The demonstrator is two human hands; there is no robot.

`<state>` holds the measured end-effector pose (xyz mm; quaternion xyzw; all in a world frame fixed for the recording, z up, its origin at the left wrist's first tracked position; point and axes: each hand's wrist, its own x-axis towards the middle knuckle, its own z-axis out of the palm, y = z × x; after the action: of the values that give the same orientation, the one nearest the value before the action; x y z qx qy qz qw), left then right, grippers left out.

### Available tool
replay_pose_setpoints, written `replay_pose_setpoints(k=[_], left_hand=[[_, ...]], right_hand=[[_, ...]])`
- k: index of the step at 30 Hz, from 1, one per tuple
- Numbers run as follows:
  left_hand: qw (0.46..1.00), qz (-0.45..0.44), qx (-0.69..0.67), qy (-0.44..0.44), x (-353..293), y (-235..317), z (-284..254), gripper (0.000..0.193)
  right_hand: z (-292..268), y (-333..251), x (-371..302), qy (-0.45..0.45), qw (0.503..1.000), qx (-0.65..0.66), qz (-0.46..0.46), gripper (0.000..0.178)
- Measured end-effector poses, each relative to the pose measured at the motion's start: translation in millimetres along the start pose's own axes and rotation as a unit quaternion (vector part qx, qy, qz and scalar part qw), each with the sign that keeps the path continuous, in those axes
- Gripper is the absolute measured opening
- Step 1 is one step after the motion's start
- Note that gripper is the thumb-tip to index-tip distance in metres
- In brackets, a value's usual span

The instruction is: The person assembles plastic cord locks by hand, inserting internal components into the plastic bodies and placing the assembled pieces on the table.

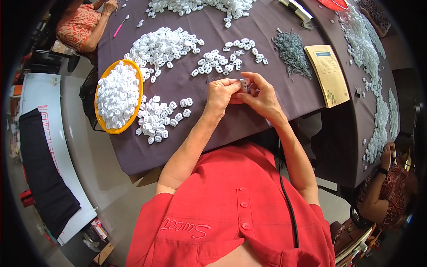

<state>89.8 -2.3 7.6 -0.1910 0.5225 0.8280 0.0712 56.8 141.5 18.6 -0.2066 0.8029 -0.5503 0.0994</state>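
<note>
Both my hands meet above the near part of the table, around a small white two-holed plastic cord lock piece [244,83]. My left hand [220,95] pinches it from the left between thumb and fingers. From the right, the thumb and curled fingers of my right hand [263,97] close on it as well. The fingers hide much of the piece. Just beyond them lie loose white cord lock pieces [213,61], with a larger white heap [165,48] to their left. A pile of small grey metal springs [292,52] is at the right.
A yellow-rimmed basket [116,131] full of white pieces stands at the left edge, beside a smaller heap [155,118]. To the right lies a tan booklet [328,75]. A pink-handled tool [118,29] rests far left. Other people sit at the far left and right.
</note>
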Motion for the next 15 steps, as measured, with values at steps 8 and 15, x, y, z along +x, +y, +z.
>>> replay_pose_setpoints(k=[8, 15], left_hand=[[1.000, -0.015, 0.021, 0.018, -2.6, 2.2, 5.4, 0.016], [0.997, -0.024, 0.069, -0.014, 0.5, 3.5, 1.9, 0.019]], right_hand=[[1.2, 3.8, 1.9, 0.019, 1.000, -0.012, 0.000, 0.028], [-2.9, 4.1, 1.6, -0.007, 1.000, -0.006, -0.016, 0.027]])
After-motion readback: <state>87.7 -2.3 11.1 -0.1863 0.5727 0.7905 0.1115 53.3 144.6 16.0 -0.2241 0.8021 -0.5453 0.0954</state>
